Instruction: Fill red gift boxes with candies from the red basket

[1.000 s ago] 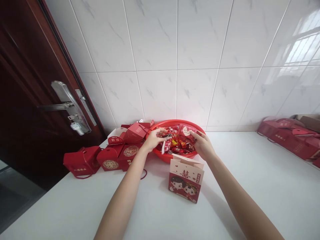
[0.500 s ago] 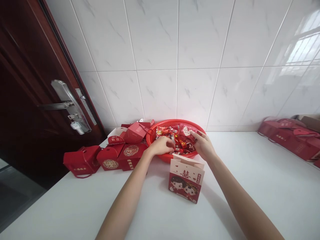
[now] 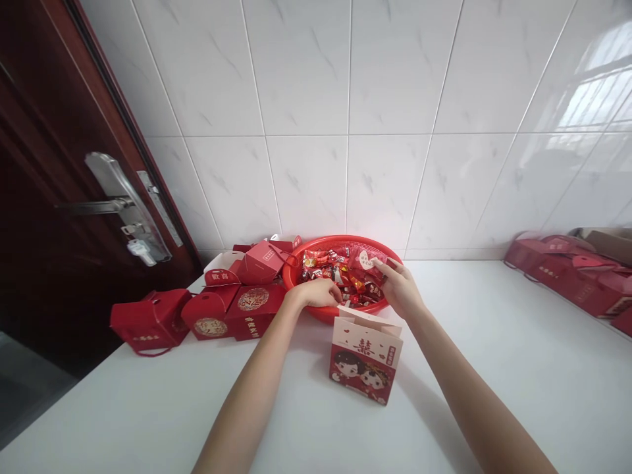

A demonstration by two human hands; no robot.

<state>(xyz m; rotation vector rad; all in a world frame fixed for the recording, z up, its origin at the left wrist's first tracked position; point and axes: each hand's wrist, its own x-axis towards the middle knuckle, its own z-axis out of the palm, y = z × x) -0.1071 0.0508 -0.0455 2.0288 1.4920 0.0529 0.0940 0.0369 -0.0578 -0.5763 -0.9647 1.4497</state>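
Observation:
A red plastic basket (image 3: 345, 238) holds several wrapped candies (image 3: 323, 260) in red and gold. My right hand (image 3: 401, 286) is at its right side, thumb and fingers closed on a red packet (image 3: 364, 258) with a pale heart on it. Over the front left rim, my left hand (image 3: 320, 291) reaches in with curled fingers pointing down among the candies; whatever they hold is hidden. Just in front of the basket stands a red and cream paper gift bag (image 3: 365, 359), upright with its top open, printed with two cartoon figures. Neither hand touches it.
Several red gift boxes (image 3: 254, 306) with gold print crowd the left of the white table (image 3: 306, 421). More red boxes (image 3: 567, 270) stand at the far right. A tiled wall (image 3: 306, 178) rises behind; a dark wooden door (image 3: 54, 131) with keys is at the left.
My left hand has shifted slightly lower and closer to the front of the basket. My right hand still grips the heart packet. The whole view has moved a little.

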